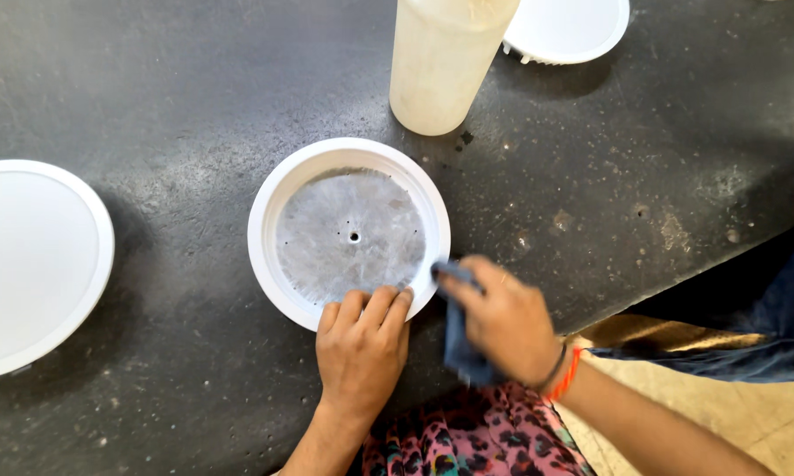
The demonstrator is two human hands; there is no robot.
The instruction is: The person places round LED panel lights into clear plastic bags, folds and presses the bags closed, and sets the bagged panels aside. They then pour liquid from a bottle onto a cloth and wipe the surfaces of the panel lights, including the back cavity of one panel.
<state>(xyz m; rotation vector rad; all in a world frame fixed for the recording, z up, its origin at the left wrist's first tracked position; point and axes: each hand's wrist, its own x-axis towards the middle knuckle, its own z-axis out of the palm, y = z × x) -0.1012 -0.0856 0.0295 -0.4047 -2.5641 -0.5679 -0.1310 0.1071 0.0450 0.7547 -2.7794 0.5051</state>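
Note:
A round white lamp housing (270,211) lies open side up on the dark table (150,97), showing a grey metal disc (348,234) with a small centre hole. My left hand (360,348) rests on the housing's near rim, fingers together, pressing it down. My right hand (503,319) is closed around a dark blue cloth (458,342) and touches the housing's right rim with it. An orange band circles my right wrist.
A cloudy white plastic bottle (441,62) stands just behind the housing. A white round panel light (31,264) lies at the left edge, another white round fixture (566,28) at the top. The table's edge curves at lower right, above patterned clothing.

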